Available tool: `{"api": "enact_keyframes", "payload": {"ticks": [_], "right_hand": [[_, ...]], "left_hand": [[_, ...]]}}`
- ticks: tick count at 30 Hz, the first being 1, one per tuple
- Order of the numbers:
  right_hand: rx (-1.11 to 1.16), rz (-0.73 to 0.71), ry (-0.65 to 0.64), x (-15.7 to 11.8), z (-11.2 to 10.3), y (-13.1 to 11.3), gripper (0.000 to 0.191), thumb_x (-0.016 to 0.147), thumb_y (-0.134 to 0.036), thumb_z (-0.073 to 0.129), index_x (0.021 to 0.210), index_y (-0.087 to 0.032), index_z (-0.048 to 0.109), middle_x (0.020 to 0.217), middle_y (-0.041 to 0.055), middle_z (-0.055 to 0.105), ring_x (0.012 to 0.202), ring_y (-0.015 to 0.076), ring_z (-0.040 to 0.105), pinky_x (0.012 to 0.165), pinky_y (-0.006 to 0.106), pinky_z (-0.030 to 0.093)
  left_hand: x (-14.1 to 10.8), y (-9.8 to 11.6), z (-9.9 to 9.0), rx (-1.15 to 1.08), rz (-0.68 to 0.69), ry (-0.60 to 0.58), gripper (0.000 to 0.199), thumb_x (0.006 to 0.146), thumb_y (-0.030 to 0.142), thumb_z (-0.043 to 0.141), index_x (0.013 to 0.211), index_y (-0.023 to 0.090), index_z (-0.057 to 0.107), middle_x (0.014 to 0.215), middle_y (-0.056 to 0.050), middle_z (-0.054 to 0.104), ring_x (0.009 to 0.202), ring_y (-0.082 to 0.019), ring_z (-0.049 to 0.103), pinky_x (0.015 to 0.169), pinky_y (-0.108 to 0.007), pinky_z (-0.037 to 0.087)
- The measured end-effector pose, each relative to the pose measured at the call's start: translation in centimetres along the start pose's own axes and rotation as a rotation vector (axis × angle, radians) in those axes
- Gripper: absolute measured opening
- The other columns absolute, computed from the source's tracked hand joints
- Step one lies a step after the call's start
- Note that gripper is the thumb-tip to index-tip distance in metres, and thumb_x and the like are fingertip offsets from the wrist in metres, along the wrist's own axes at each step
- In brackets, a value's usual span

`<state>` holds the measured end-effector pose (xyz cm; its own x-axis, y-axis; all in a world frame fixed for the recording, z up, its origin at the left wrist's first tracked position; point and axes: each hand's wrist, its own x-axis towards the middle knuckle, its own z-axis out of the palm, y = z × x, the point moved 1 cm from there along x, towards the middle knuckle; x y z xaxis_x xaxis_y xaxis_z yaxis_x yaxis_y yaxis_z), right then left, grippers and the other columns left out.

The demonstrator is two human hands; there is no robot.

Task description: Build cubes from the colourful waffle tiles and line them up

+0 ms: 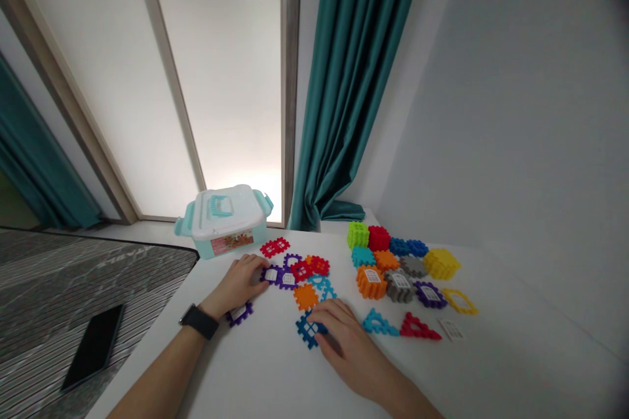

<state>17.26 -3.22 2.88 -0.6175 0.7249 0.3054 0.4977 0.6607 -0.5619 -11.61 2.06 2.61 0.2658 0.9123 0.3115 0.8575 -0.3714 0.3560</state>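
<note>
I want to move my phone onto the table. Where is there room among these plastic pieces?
White tabletop shows between the left hand and the right hand, nearest you, and right of the red triangular frame. It is crowded ahead of the hands, where flat pieces and stacked blocks bunch.

I'm watching through the single head-worn camera, which sits above the person's forearms and looks forward and down. The worktop [255, 366] fills the lower frame, close in, with the left hand [236, 285] and right hand [346, 340] near the bottom. The wide view reaches up to a teal curtain [354, 78] at the far end and a wall [506, 111] on the right.
</note>
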Motion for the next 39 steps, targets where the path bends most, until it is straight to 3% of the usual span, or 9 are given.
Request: {"api": "enact_keyframes", "payload": {"ticks": [11,18,24,39], "right_hand": [[0.004,-0.012,0.026,0.0,-0.4,0.0,0.033,0.091,-0.008,0.052,0.115,-0.027,0.063,0.113,0.0047,0.068,0.109,0.0237,0.06,0.099,0.042,0.049],[0.012,0.014,0.18,0.1,-0.2,1.2,0.039,0.089,-0.009,0.054,0.124,-0.026,0.058,0.124,0.0066,0.064,0.118,0.0252,0.058,0.104,0.044,0.049],[0.019,0.006,0.29,0.2,-0.2,1.8,0.043,0.09,-0.011,0.054,0.13,-0.027,0.056,0.129,0.0079,0.06,0.121,0.0238,0.058,0.107,0.043,0.049],[0.024,-0.071,0.367,0.3,-0.5,2.2,0.033,0.092,-0.011,0.055,0.121,-0.027,0.06,0.119,0.0063,0.066,0.113,0.0231,0.062,0.1,0.041,0.052]], "left_hand": [[0.0,0.2,-1.8,0.012,0.062,0.148,0.013,0.084,0.024,0.068,0.096,0.022,0.063,0.107,-0.008,0.07,0.107,-0.03,0.063,0.093,-0.043,0.048],[-0.6,5.3,-0.2,-0.085,0.279,0.267,0.018,0.083,0.02,0.071,0.097,0.023,0.062,0.105,-0.005,0.069,0.1,-0.026,0.064,0.087,-0.038,0.047],[-1.0,8.8,1.0,-0.199,0.331,0.293,0.017,0.081,0.018,0.072,0.092,0.022,0.059,0.104,-0.005,0.068,0.098,-0.023,0.062,0.085,-0.037,0.046],[-1.4,9.5,1.4,-0.3,0.338,0.276,0.017,0.082,0.017,0.071,0.092,0.023,0.058,0.106,-0.006,0.066,0.1,-0.023,0.061,0.087,-0.036,0.048]]}}
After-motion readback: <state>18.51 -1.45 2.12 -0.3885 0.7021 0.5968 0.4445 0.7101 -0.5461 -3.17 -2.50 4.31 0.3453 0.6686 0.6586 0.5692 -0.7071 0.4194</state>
